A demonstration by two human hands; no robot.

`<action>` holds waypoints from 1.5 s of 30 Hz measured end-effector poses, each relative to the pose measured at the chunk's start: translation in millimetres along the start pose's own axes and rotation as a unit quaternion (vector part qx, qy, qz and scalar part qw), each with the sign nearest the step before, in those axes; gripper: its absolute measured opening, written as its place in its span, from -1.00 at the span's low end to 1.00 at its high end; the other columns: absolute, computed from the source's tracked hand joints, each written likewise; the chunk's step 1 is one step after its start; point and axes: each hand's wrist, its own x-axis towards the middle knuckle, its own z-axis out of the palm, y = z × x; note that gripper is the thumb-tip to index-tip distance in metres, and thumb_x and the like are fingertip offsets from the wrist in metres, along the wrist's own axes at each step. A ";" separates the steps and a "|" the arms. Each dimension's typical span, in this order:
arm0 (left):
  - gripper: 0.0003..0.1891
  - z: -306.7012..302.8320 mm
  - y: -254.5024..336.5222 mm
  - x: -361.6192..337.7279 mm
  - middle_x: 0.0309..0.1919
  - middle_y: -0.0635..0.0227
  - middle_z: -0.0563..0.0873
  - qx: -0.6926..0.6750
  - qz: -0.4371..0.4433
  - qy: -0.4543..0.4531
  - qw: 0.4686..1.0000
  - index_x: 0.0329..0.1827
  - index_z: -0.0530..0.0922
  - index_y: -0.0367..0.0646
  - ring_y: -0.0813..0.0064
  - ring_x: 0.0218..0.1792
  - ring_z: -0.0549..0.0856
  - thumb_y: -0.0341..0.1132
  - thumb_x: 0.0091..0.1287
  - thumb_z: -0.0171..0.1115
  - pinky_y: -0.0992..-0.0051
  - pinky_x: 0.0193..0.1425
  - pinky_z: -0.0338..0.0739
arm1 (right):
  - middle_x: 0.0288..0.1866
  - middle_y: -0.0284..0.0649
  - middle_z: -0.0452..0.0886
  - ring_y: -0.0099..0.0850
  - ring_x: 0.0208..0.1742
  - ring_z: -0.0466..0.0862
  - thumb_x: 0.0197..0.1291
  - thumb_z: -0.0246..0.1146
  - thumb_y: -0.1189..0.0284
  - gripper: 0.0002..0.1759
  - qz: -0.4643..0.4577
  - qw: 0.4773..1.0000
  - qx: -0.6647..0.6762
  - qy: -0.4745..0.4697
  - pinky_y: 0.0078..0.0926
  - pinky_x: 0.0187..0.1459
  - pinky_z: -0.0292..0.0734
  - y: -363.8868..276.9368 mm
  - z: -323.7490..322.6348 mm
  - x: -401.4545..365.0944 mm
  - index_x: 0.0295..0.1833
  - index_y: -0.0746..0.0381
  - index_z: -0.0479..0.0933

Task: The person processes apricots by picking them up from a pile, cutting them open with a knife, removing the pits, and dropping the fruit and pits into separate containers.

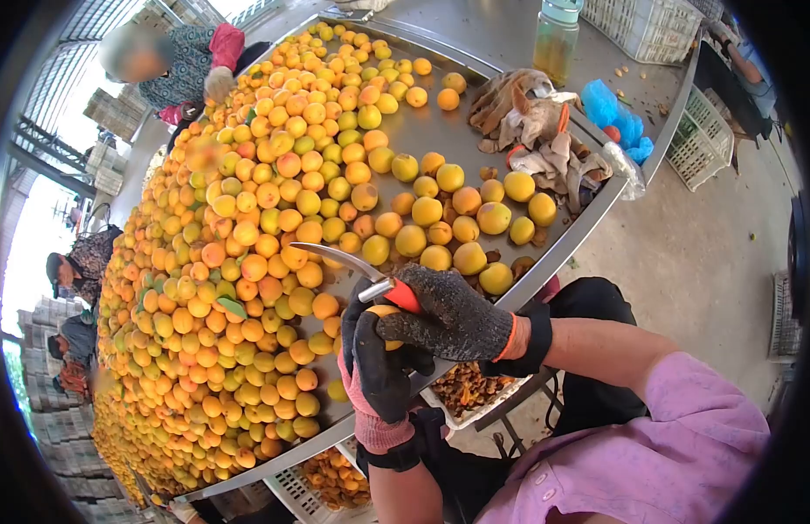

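My right hand (457, 319), in a dark grey glove with an orange cuff, is closed around the red handle of a curved knife (404, 296). The knife's hooked blade points up and left over the fruit. Just below it, my left hand (379, 367), in a black and pink glove, grips an apricot (385, 310); the fingers of both gloves cover most of this fruit. The hands meet at the near edge of a metal table (544, 272) heaped with apricots (248, 231). Several apricots (448, 210) lie loosely spread beside my right hand.
Crumpled cloths (531, 131), a bottle (556, 44) and a blue plastic bag (616, 118) lie toward the right. Below the table edge are a crate of cut fruit (335, 480) and a tray of dark scraps (471, 390). Another person (186, 65) stands across the table.
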 end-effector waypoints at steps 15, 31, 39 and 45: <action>-0.67 5.9 -35.4 2.8 -0.37 0.13 0.61 -0.107 -0.062 0.091 0.988 -0.02 0.41 -0.40 0.43 -0.46 0.62 -0.26 0.35 0.00 0.49 -0.46 0.54 | -0.59 0.01 0.48 -0.08 -0.53 0.52 0.11 0.28 0.29 -0.67 0.155 0.982 0.012 0.102 -0.30 -0.50 0.35 14.3 -10.2 10.8 -0.36 0.37 0.41; -0.17 1.6 -44.7 5.6 -0.08 0.05 0.59 0.075 0.171 0.031 0.982 0.41 -0.01 -0.13 0.34 -0.16 0.66 -0.54 0.10 0.25 0.45 -0.16 0.61 | -0.30 -0.29 0.57 -0.57 -0.28 0.61 0.00 0.37 0.61 -0.81 0.075 0.992 -0.009 0.105 -0.61 -0.24 0.56 -23.1 -53.3 3.5 -0.23 0.31 0.55; 0.01 7.9 -41.1 9.2 -0.11 0.01 0.60 0.125 0.180 0.025 0.975 0.45 -0.11 0.00 0.31 -0.12 0.66 -0.57 0.00 0.36 0.41 -0.10 0.59 | -0.31 -0.26 0.57 -0.56 -0.26 0.56 -0.05 0.41 0.57 -0.79 0.086 0.991 0.102 0.026 -0.58 -0.25 0.47 -30.7 -57.9 -1.4 -0.27 0.30 0.54; 0.06 10.9 -40.6 10.7 -0.17 0.05 0.64 0.134 0.186 0.037 0.973 0.45 -0.10 -0.03 0.33 -0.17 0.68 -0.53 -0.06 0.45 0.40 -0.10 0.57 | -0.36 -0.28 0.62 -0.56 -0.34 0.59 0.03 0.36 0.55 -0.83 0.000 1.000 0.002 -0.031 -0.57 -0.34 0.49 -28.9 -65.9 -1.4 -0.23 0.31 0.57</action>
